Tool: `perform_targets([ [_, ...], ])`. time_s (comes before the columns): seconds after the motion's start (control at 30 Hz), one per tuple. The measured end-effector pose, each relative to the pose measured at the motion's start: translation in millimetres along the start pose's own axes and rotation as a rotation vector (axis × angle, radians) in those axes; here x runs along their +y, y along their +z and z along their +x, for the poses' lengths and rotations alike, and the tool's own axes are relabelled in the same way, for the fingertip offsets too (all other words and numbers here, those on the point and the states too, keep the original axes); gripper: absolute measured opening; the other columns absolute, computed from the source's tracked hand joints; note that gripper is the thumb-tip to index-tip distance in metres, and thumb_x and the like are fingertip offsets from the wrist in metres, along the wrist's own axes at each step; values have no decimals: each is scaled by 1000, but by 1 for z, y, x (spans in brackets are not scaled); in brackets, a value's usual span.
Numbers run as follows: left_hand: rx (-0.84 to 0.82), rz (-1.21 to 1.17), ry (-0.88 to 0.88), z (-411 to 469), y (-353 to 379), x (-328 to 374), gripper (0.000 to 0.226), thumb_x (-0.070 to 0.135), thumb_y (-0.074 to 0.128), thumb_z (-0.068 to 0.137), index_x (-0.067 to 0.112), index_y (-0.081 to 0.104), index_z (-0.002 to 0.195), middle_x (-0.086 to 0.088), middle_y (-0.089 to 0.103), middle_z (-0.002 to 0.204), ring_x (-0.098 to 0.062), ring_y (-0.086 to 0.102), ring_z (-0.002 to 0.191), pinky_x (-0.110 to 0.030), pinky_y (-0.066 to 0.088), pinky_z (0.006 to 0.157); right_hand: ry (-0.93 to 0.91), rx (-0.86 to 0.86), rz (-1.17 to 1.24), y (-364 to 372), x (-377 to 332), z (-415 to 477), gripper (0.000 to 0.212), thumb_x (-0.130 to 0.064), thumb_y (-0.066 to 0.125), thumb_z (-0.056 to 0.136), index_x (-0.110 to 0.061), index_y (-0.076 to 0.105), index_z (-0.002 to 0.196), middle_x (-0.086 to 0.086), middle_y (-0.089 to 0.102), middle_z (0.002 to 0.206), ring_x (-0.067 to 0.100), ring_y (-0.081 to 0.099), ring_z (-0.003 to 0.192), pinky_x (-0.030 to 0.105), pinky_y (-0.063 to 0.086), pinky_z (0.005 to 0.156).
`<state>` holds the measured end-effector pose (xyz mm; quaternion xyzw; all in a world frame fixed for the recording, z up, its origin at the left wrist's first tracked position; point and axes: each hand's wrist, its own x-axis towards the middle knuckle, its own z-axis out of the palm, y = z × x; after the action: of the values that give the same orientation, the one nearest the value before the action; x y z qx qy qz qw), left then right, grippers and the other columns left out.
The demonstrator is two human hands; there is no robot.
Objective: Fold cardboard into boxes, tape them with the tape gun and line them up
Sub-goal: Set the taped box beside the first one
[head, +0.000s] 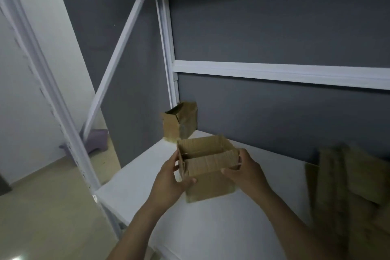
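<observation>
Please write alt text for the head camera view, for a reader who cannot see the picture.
A person's left hand and right hand grip an open-topped cardboard box by its sides at a white shelf. A second open box stands behind it near the grey wall; blurred flat cardboard lies at the right.

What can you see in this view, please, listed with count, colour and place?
held box: one, brown, open-topped, mid-shelf between both grips
far box: one, brown, open-topped, shelf's back left corner
flat cardboard: blurred pile, count unclear, brown, shelf's right end
shelf: one, white, under the boxes
rack frame: one, white, behind and left of the shelf
wall: grey, behind the rack
floor: beige, lower left
purple object: one, on the floor beyond the rack, too blurred to name
left grip: one, holds the held box's left side
right grip: one, holds its right side
</observation>
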<state>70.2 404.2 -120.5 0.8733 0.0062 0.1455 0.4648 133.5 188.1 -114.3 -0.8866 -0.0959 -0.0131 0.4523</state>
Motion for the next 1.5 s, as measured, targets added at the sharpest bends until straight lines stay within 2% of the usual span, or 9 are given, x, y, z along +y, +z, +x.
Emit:
perform_targets([
  [0.23,-112,75,-46,76,-5,-65,85,35,80,77,38,27,143,20,43,137,-11,49,121,-30,47,99,61,-53,-8,46,8,64,70,-34,74,80,-19,35,137,-2,56,119,14,54,98,24,44,71],
  [0.43,-187,188,59,152,-1,-88,102,47,81,71,20,17,146,5,31,137,-13,38,121,-19,37,90,49,97,18,63,15,122,64,-53,69,67,-23,52,121,-2,57,114,13,58,100,24,51,79],
  [0.53,-251,127,-5,179,-7,-97,122,48,83,68,12,1,152,2,22,142,-14,34,122,-4,32,82,35,176,-42,79,5,149,47,-26,73,81,-22,48,120,-5,52,113,12,53,101,8,42,75],
  [0.67,-161,-79,27,198,-9,-112,87,16,87,68,2,35,137,14,44,109,0,50,91,1,40,66,39,42,74,94,-11,166,83,-18,74,82,-26,24,148,-9,49,125,6,54,106,2,43,78],
  [0.77,-49,-28,125,205,-6,-129,56,18,82,75,5,52,122,16,52,100,-18,61,93,-2,40,67,41,-173,138,105,-19,163,116,-46,81,70,-36,0,152,-12,28,151,7,37,134,29,40,108],
  [0.9,124,167,266,219,-11,-146,46,21,83,74,6,64,113,-10,59,111,-19,53,92,-27,43,76,58,-117,-181,127,-27,174,102,-54,68,79,-23,6,154,-1,13,158,15,20,143,25,21,114],
  [1.07,163,211,109,246,-33,-163,80,21,86,69,-2,43,132,-20,46,123,-35,54,103,-34,46,83,93,54,-248,150,-34,199,76,-39,60,91,-19,19,151,6,26,153,20,37,133,31,32,111],
  [1.27,-72,277,-1,271,-37,-155,114,50,70,80,1,-4,151,-16,18,152,-30,37,134,-33,39,102,162,84,-319,158,-39,222,71,-33,56,94,-17,18,151,7,27,153,24,36,135,31,30,112],
  [1.5,-75,362,22,267,-35,-155,111,52,66,83,1,-5,151,-17,19,152,-28,34,136,-34,36,107,274,81,-447,150,-41,236,66,-35,51,96,-19,18,151,10,38,144,27,46,125,35,37,105],
])
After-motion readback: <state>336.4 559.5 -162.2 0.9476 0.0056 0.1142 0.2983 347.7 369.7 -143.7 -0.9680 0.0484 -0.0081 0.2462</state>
